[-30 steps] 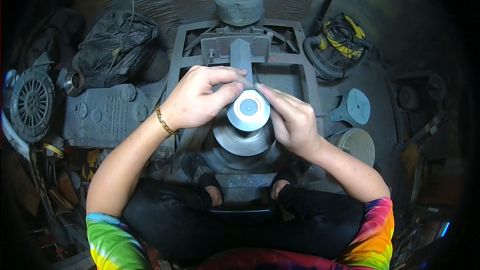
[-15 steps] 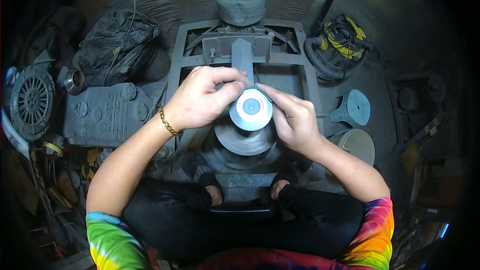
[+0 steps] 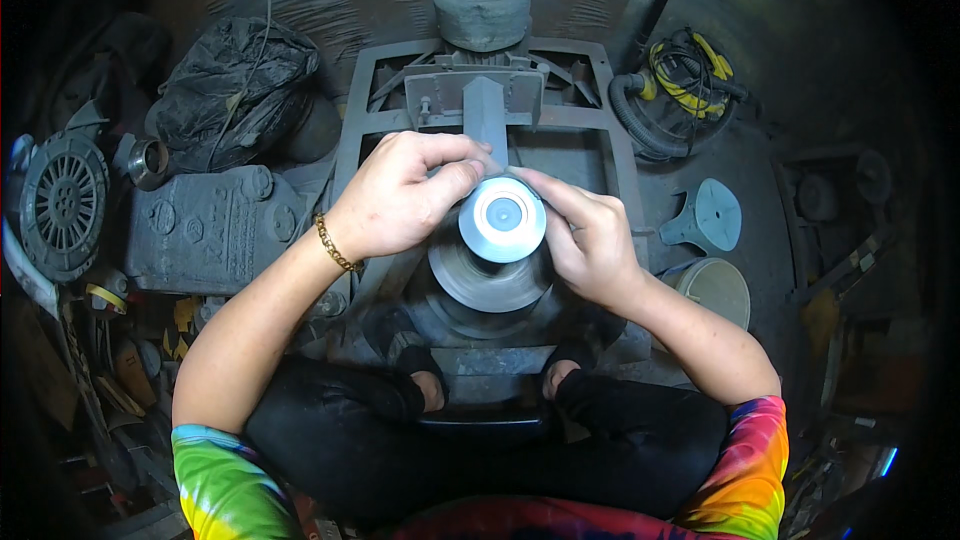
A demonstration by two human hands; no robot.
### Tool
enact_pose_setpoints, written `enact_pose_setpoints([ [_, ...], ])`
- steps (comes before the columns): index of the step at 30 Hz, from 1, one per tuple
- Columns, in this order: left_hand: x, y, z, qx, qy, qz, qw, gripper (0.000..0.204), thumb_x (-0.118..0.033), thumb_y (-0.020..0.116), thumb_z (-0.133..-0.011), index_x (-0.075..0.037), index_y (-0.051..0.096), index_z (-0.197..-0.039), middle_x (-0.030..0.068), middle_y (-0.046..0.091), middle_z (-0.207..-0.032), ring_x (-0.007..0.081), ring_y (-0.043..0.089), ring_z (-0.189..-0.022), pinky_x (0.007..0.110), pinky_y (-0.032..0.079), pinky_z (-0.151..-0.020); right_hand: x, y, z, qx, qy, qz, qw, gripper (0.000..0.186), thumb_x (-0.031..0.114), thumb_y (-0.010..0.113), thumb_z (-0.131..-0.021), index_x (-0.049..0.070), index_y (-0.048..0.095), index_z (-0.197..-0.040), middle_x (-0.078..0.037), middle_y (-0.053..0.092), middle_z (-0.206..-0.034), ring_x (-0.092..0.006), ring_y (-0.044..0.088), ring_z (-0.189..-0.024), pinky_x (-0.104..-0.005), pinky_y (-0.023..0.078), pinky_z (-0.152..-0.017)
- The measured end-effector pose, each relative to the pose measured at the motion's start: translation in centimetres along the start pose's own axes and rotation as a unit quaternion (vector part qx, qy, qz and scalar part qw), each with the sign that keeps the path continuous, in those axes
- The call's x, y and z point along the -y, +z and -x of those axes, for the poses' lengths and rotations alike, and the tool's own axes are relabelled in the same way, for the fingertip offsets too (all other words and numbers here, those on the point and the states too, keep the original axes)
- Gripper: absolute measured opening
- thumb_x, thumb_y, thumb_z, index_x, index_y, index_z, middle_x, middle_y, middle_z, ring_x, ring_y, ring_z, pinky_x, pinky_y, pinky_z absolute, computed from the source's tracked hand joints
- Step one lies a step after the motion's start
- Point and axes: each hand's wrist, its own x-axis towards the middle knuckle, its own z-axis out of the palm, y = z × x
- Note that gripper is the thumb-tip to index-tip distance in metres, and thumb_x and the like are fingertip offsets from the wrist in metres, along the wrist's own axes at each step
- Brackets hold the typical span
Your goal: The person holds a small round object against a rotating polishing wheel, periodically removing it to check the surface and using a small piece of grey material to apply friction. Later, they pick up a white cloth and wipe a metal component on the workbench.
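Metal piece [image 3: 503, 220], round and shiny, is mid-frame. The left hand [image 3: 400, 195] curls by its upper left, the right hand [image 3: 592, 243] by its right. I can't tell if they pinch anything.

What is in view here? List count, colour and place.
Round piece: one, silvery, centre
Disc: one, grey, below the round piece
Motor: one, grey, top centre
Frame: one, grey, under the motor
Bag: one, black, upper left
Casing: one, grey, left
Vented cover: one, grey, far left
Hose: one, black, upper right
Stool: one, pale blue, right
Bucket: one, off-white, nearer than the stool
Scrap: uncounted, mixed colours, lower left
Bracelet: one, gold, left wrist
Trousers: one pair, black, bottom centre
Sleeves: two, multicoloured, bottom, either side
Left hand: one, bare, left of the piece
Right hand: one, bare, right of the piece
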Motion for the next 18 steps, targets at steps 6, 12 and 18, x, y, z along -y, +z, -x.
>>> enact_pose_setpoints([
  [6,-0.52,-0.3,0.23,0.029,-0.06,0.018,0.998,0.026,-0.009,0.052,-0.097,0.005,0.071,-0.108,0.017,0.073,-0.107,0.0289,0.06,-0.124,0.041,0.047,-0.103,-0.23,0.2,-0.05,0.007,0.014,-0.01,1.0,0.035,-0.006,0.054,-0.089,-0.003,0.064,-0.122,-0.027,0.069,-0.103,-0.0409,0.07,-0.097,-0.0421,0.056,-0.082],
  [12,-0.59,-0.18,0.17,0.051,-0.075,0.028,0.995,0.026,-0.009,0.052,-0.097,0.005,0.071,-0.109,0.0169,0.073,-0.108,0.0284,0.061,-0.123,0.04,0.046,-0.104,-0.15,0.1,0.07,0.008,0.033,-0.027,0.999,0.034,-0.006,0.054,-0.088,-0.003,0.065,-0.12,-0.028,0.069,-0.102,-0.0412,0.07,-0.096,-0.0405,0.056,-0.081],
  [18,-0.36,0.07,0.13,0.053,-0.081,0.044,0.994,0.026,-0.01,0.052,-0.099,0.004,0.07,-0.11,0.0129,0.073,-0.106,0.0222,0.063,-0.116,0.037,0.048,-0.101,-0.35,-0.1,0.01,0.016,0.044,-0.031,0.998,0.034,-0.004,0.055,-0.088,-0.002,0.065,-0.121,-0.028,0.069,-0.099,-0.0412,0.07,-0.093,-0.0408,0.056,-0.079],
])
